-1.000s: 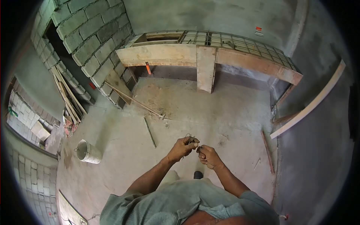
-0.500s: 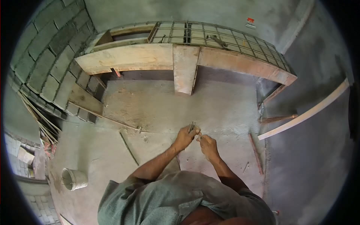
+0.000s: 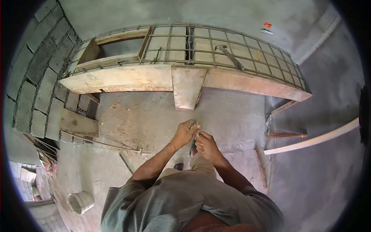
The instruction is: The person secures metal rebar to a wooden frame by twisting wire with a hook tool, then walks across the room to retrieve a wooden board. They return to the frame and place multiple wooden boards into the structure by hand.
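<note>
Both my hands are held together in front of my body, above the floor. The fingers of my left hand (image 3: 185,133) are closed around a small bundle of thin wires (image 3: 193,123), whose ends stick out at the top. My right hand (image 3: 207,145) is pinched shut close beside it, its fingertips near the left thumb; whatever they grip is too small to make out. Beyond the hands stands a wooden form (image 3: 189,79) topped with a rebar grid (image 3: 247,46). A hammer (image 3: 230,57) lies on the grid, and a dark tool (image 3: 156,55) rests farther left.
A rectangular wooden frame (image 3: 112,60) sits in the grid's left part. At the lower left is a bucket (image 3: 81,202). A block wall (image 3: 46,83) rises on the left. A long curved-looking board (image 3: 313,140) leans at the right. Sticks (image 3: 260,168) lie on the floor.
The view has moved closer to the wooden form, which now appears larger. My feet and legs have come into view. Both hands remain close together, with the wires still in the left.
</note>
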A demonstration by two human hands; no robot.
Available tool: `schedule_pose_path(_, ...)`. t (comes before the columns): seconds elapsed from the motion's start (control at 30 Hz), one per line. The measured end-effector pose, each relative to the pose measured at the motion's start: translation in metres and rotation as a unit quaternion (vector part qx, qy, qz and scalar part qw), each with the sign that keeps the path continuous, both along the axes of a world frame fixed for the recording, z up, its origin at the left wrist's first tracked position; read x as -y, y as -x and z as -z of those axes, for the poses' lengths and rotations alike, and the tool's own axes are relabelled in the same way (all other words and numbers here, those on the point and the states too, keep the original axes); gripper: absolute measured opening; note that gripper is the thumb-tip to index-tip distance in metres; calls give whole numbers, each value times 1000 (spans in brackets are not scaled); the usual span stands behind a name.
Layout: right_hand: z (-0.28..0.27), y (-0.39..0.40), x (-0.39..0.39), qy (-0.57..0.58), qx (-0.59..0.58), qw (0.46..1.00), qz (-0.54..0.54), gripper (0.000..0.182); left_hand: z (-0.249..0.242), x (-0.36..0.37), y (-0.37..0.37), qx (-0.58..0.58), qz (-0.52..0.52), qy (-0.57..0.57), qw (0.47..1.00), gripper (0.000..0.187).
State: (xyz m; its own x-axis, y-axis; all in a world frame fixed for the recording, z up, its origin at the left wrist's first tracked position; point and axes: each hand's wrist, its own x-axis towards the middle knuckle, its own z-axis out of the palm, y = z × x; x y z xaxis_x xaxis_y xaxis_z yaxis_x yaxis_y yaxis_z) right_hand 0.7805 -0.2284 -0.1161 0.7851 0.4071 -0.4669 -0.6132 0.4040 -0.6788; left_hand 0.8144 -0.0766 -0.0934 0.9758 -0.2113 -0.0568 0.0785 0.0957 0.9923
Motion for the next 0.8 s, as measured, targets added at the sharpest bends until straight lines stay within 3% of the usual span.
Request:
schedule_pose_path(0.07, 5, -43, -11, 47, 28, 998, 5, 16, 29, -5, -43, 70, -52, -95, 992, 31)
schedule_pose_path(0.17, 9, -118, -14, 55, 42, 997, -28, 17, 42, -12, -113, 14, -71, -60, 996, 30)
schedule_pose_path(0.27, 23, -201, -1, 94, 69, 992, -56, 20, 10, -23, -174, -6, -123, -47, 991, 31)
schedule_pose_path(0.4, 11, -290, 36, 45, 53, 997, -26, 21, -29, -58, -254, -177, -209, 18, 961, 28)
schedule_pose_path(0.53, 1, -353, 58, 63, 65, 996, -20, 19, -19, -101, -311, -146, -299, -31, 942, 24)
schedule_pose_path(0.6, -11, -377, 66, 51, 48, 996, 59, 18, 3, -135, -344, -135, -308, -108, 936, 27)
schedule_pose_path(0.63, -14, -387, 71, 53, 44, 996, 61, 18, -3, -150, -359, -125, -285, -245, 918, 34)
schedule_pose_path(0.67, -15, -395, 80, 56, 47, 995, 74, 18, 48, -183, -383, -34, -312, -307, 899, 41)
schedule_pose_path(0.73, -11, -415, 104, 71, 50, 990, 110, 18, 68, -211, -421, -25, -300, -543, 784, 51)
schedule_pose_path(0.77, -3, -430, 116, 231, 164, 948, 145, 16, 52, -219, -427, 36, -135, -689, 711, 54)
schedule_pose_path(0.8, 0, -443, 125, 385, 265, 868, 169, 15, 68, -227, -445, -43, -286, -599, 747, 48)
